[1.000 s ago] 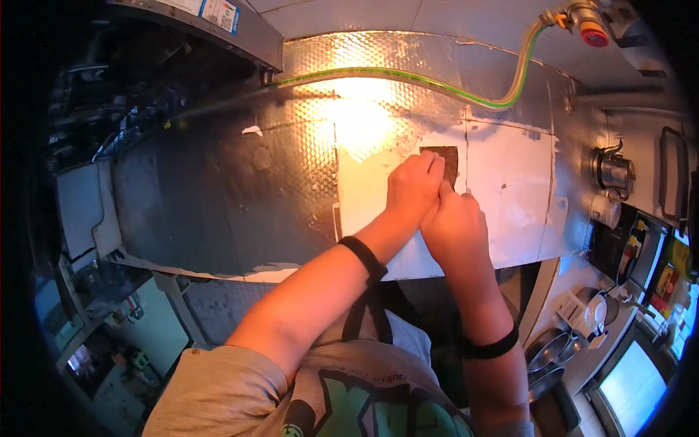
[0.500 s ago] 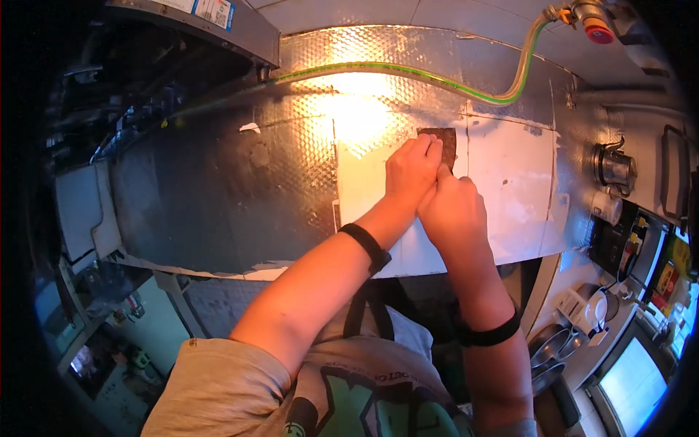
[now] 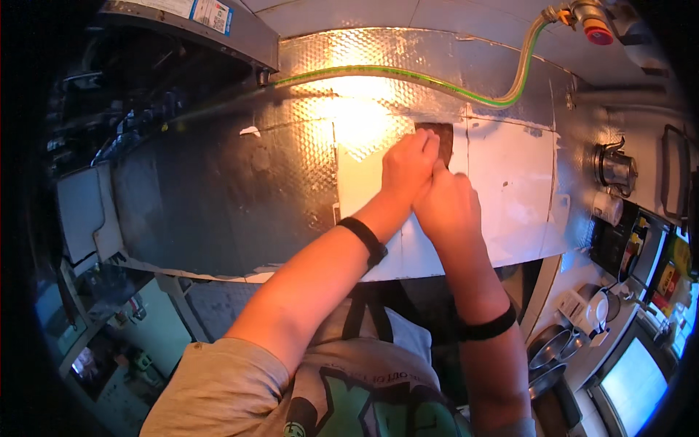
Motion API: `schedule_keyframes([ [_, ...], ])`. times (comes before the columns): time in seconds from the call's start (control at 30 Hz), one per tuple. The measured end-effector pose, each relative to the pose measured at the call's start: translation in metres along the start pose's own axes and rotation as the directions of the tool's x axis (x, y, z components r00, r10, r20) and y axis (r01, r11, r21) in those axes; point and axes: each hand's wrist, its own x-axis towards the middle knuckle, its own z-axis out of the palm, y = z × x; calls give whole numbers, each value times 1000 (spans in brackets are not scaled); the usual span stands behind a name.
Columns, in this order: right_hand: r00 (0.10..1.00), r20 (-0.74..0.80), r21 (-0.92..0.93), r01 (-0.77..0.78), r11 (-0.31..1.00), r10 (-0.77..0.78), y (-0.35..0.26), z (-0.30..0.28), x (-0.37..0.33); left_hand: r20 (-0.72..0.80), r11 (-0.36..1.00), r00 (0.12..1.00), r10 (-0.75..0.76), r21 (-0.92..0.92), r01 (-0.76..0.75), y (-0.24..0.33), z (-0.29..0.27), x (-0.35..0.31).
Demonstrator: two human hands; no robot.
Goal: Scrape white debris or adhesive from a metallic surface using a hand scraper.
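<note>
A rusty brown scraper (image 3: 443, 140) lies against the counter, its wide blade showing beyond my knuckles. My right hand (image 3: 450, 205) is closed, apparently round the handle, which the fingers hide. My left hand (image 3: 408, 166) is closed too, pressed beside the right one at the base of the blade. Under the blade is the counter's bare white surface (image 3: 510, 182). Just behind and to the left runs silver embossed foil (image 3: 306, 138), with ragged edges and a bright glare on it.
A clear hose with a green stripe (image 3: 408, 76) crosses the back of the counter to a valve with a red knob (image 3: 598, 32). A metal appliance (image 3: 247, 36) stands at the back left. On the right are a metal pot (image 3: 617, 169) and several pans (image 3: 551, 346).
Both hands and the scraper have shifted slightly away from me and a little to the left. The grip looks the same.
</note>
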Motion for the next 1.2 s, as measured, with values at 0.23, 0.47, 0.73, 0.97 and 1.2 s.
schedule_keyframes([
  [0.23, 999, 32, -8, 20, 1000, -20, -1, -5, -10, -105, 996, 993, 62, 63, -56, 4, 6, -13],
  [0.47, 998, 41, 7, 45, 999, -45, -5, -14, -7, -13, 998, 999, 30, 59, -29, 1, 2, -9],
  [0.73, 999, 52, -35, 13, 999, -11, -4, -13, -2, 11, 999, 1000, 3, 50, -3, 5, 1, -3],
  [0.97, 997, 72, -29, -13, 1000, 16, -2, -10, 8, -14, 999, 1000, 12, 38, -12, 3, 0, 8],
  [1.2, 995, 95, -35, -33, 999, 37, -2, -5, 7, 21, 998, 999, 47, 35, -48, -5, 4, 2],
])
